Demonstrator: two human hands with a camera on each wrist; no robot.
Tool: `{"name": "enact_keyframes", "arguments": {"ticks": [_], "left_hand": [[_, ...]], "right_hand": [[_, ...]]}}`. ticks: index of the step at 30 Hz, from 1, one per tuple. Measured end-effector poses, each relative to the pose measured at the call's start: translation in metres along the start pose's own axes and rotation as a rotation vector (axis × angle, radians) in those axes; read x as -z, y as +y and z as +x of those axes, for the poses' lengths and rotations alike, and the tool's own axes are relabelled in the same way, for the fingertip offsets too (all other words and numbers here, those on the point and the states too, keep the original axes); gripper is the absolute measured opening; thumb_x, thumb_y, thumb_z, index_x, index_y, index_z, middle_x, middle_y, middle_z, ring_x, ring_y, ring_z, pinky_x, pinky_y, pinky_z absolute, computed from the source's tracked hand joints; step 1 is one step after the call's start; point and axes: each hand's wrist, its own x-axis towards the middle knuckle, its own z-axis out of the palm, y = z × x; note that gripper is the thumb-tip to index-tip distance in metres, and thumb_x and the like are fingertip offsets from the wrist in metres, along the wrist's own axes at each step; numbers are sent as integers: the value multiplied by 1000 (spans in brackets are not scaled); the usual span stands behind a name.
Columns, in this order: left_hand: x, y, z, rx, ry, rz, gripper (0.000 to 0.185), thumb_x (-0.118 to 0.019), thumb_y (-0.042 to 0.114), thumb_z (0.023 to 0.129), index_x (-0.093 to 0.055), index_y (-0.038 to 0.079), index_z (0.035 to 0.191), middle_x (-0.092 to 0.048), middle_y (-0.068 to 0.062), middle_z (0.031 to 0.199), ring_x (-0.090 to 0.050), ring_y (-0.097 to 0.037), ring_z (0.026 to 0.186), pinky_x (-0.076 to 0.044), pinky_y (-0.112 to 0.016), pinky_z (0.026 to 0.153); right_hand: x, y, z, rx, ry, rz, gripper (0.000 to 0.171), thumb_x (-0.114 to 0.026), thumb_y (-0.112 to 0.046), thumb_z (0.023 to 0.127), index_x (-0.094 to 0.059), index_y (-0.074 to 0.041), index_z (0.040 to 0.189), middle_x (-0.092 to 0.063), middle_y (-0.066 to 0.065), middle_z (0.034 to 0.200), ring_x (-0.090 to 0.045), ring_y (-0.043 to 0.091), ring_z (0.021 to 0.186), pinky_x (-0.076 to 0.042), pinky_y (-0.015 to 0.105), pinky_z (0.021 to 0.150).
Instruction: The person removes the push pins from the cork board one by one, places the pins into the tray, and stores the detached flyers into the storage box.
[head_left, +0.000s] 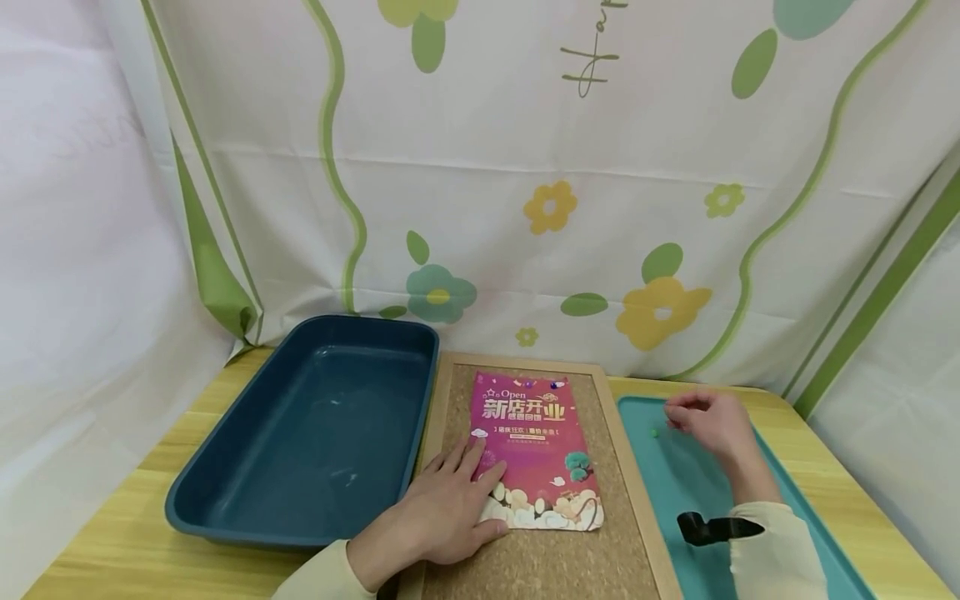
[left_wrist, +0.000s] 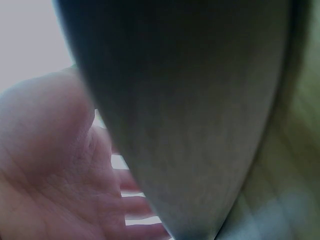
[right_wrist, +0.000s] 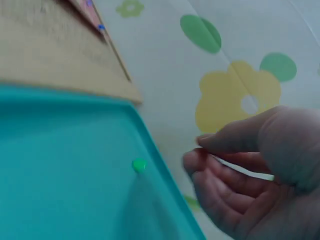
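A pink and purple poster (head_left: 536,467) with Chinese lettering lies on a wood-framed corkboard (head_left: 555,567). My left hand (head_left: 442,512) rests with spread fingers over the poster's lower left edge and the cork. Its palm (left_wrist: 55,165) fills the left side of the left wrist view. At the poster's top right is a small dark blue spot (head_left: 553,385), perhaps a pin head. My right hand (head_left: 718,429) is over the teal tray (head_left: 678,483), thumb and index fingertips together. Whether they pinch something tiny is unclear. A small round green piece (right_wrist: 139,165) lies in the tray.
A deep dark blue basin (head_left: 300,450) stands left of the corkboard, on the wooden table (head_left: 120,533). Flower-printed white cloth (head_left: 465,208) hangs behind and at the sides. A blurred grey shape (left_wrist: 190,100) blocks much of the left wrist view.
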Motion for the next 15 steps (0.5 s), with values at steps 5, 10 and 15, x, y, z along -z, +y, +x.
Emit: {"name": "enact_keyframes", "arguments": {"ticks": [5,10,15], "left_hand": [[1,0,0,7,-1,0,75,-63,60,99,-44,25,163,-29,-13,176,-21,-41,165,-36,-65,124],[1,-1,-1,10,-6,-1,75,-63,60,99,-44,26,163,-28,-13,176,-21,-41,165,-36,-65,124],[1,1,-1,10,-9,-4,75,-63,61,99,-44,26,163,-27,-12,177,-20,-40,165,-35,-65,124]], "right_hand": [[3,16,4,-50,-100,-14,25,-69,-17,103,-76,5,112,-78,0,84,-69,13,77,-58,28,70],[0,29,5,-74,-119,-11,24,-69,-16,103,-76,5,111,-76,-3,84,-68,9,76,-58,26,68],[-1,35,5,-53,-104,-61,24,-70,-17,102,-77,4,110,-73,-3,82,-65,10,73,-55,27,66]]}}
